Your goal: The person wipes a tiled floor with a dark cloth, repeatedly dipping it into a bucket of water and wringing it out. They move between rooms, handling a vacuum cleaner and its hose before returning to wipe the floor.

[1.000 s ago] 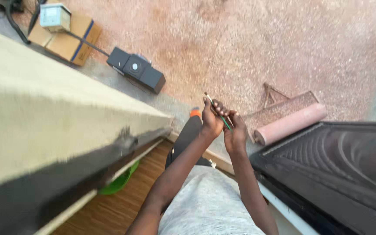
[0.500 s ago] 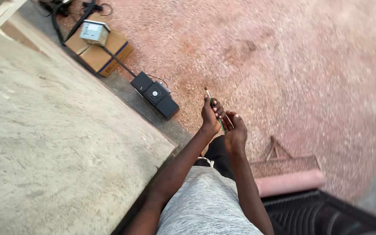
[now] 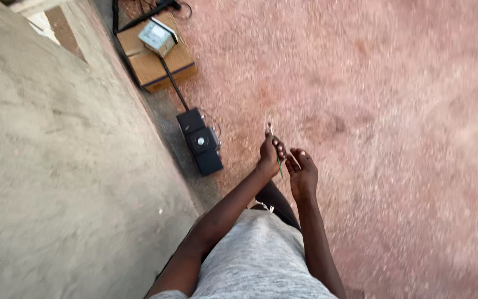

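1. The left hand (image 3: 268, 153) is raised in front of the body, with its fingers clamped around a thin green-and-pale wire (image 3: 274, 145).
2. The wire stands nearly upright in that fist. Its pale tip projects above the fingers, and its green length runs down between the two hands.
3. The right hand (image 3: 302, 173) is just beside the left hand, with its fingers loosely spread and gripping nothing. Contact with the wire cannot be determined.
4. Both hands are above reddish gravel ground (image 3: 394, 111).
5. A black box-shaped device (image 3: 199, 142) lies on the ground near the left hand, beside a grey concrete wall (image 3: 56, 166).
6. A cardboard box (image 3: 159, 60) lies further along the wall, with a small grey box (image 3: 157, 36) resting on top.
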